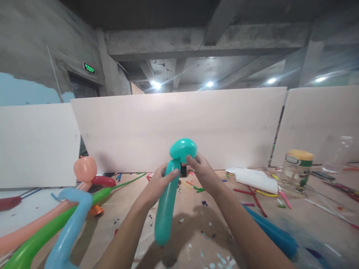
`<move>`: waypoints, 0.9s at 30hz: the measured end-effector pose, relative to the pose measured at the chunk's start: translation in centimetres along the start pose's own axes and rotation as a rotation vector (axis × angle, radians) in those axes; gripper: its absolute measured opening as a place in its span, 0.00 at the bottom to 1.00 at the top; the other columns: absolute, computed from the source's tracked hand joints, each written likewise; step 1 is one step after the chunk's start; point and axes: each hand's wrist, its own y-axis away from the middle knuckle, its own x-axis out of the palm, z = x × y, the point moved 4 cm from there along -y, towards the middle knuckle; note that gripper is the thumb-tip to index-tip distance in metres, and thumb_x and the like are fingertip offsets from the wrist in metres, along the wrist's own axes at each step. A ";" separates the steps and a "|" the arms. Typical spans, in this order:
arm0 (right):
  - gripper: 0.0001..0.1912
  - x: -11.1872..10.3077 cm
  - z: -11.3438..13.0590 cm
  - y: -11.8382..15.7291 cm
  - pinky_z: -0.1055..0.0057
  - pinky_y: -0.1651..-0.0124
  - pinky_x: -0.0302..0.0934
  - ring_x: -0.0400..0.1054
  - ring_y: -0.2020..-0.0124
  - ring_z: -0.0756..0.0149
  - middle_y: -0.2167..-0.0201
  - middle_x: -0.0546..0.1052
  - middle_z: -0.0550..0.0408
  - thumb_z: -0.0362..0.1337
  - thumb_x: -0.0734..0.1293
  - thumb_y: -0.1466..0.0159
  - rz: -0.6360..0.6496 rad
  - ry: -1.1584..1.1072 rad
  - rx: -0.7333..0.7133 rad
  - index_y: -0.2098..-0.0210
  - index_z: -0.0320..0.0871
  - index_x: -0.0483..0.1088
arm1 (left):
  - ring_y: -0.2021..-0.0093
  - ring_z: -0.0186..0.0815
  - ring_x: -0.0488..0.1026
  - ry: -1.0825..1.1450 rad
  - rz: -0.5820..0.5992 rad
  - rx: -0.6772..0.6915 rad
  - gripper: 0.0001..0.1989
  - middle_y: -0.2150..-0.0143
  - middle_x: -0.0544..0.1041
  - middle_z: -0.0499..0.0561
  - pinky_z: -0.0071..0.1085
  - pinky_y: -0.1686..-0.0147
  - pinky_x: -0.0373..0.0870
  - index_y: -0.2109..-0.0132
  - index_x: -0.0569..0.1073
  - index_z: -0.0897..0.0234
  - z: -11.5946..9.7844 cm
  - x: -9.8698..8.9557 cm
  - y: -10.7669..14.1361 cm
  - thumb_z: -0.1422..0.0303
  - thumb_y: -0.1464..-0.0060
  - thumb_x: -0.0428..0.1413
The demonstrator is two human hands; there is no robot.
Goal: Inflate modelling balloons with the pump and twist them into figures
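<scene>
A teal balloon [168,209] hangs upright over the table, its long segment pointing down and a rounded loop at its top. My left hand [162,181] is wrapped round the upper part of the long segment, thumb in front. At the top, my right hand [198,166] grips the rounded part near the twist, with thumb and fingers at its lower right side. The fingers behind the balloon are partly hidden. Behind the hands, a dark phone-like object [183,171] is partly visible.
Light blue [71,228], green [47,228] and peach [85,169] balloons lie left. At right are a blue balloon [270,231], white paper [254,180], a yellow-lidded bottle [297,173] and a clear bottle [338,155]. White panels [182,123] stand behind the table; balloon scraps are scattered about.
</scene>
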 end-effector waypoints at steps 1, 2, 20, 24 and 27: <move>0.28 0.1 -0.1 0.0 0.68 0.63 0.60 0.67 0.61 0.63 0.60 0.70 0.48 0.52 0.65 0.43 0.027 -0.008 0.012 0.51 0.40 0.61 | 0.68 0.36 0.73 0.049 -0.041 0.017 0.16 0.64 0.74 0.52 0.32 0.66 0.69 0.57 0.69 0.64 0.1 -0.2 -0.1 0.59 0.48 0.56; 0.31 0.3 -0.2 0.1 0.68 0.62 0.61 0.67 0.59 0.62 0.57 0.69 0.47 0.52 0.66 0.43 0.059 -0.019 0.032 0.47 0.41 0.58 | 0.69 0.36 0.73 0.095 -0.088 0.035 0.16 0.63 0.74 0.52 0.32 0.67 0.70 0.56 0.68 0.63 0.2 -0.4 -0.3 0.59 0.48 0.56; 0.36 8.9 -6.7 4.2 0.67 0.70 0.63 0.69 0.75 0.65 0.75 0.72 0.51 0.68 0.54 0.46 0.579 -0.489 0.638 0.67 0.39 0.65 | 0.82 0.30 0.68 0.312 -0.486 0.161 0.21 0.78 0.70 0.46 0.25 0.83 0.64 0.69 0.64 0.64 -0.9 -2.2 0.0 0.49 0.52 0.54; 0.33 9.0 -6.2 4.3 0.70 0.78 0.60 0.64 0.83 0.69 0.82 0.69 0.55 0.67 0.54 0.45 0.356 -0.317 0.615 0.73 0.40 0.63 | 0.83 0.28 0.67 0.398 -0.509 0.170 0.19 0.77 0.69 0.44 0.24 0.84 0.63 0.69 0.62 0.63 -0.6 -2.3 -0.2 0.52 0.52 0.55; 0.33 9.0 -6.1 4.2 0.71 0.81 0.58 0.63 0.85 0.70 0.84 0.68 0.55 0.67 0.54 0.45 0.329 -0.256 0.564 0.76 0.40 0.63 | 0.83 0.28 0.67 0.423 -0.491 0.158 0.19 0.78 0.68 0.43 0.24 0.84 0.63 0.69 0.62 0.64 -0.4 -2.3 -0.3 0.52 0.51 0.55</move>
